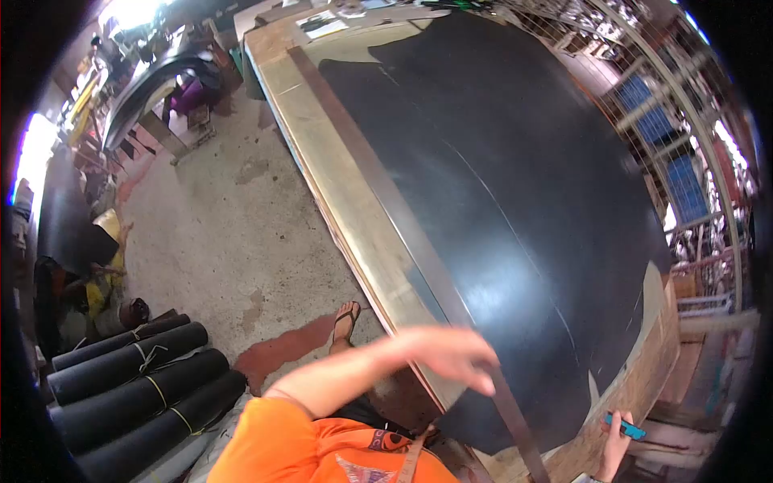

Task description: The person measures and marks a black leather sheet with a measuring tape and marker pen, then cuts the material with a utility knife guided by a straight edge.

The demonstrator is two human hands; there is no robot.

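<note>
A large sheet of black leather (531, 201) with pale chalk-like lines covers most of the table. Along its left side lies a long, flat metal straightedge (378, 177), running from the far end to the near edge. My left hand (455, 354) is over the straightedge, slightly blurred, its fingers extended and nothing visible in them. At the near right corner, my right hand (616, 439) is closed around a teal utility knife (626, 428), beside the leather's edge.
A worn wooden board (322, 173) borders the table's left side. Black rolls (145, 378) tied with cord lie on the floor at left. Wire mesh shelving (676, 137) with blue items stands along the right. A dark curved sheet (161, 76) rests on a stand at upper left.
</note>
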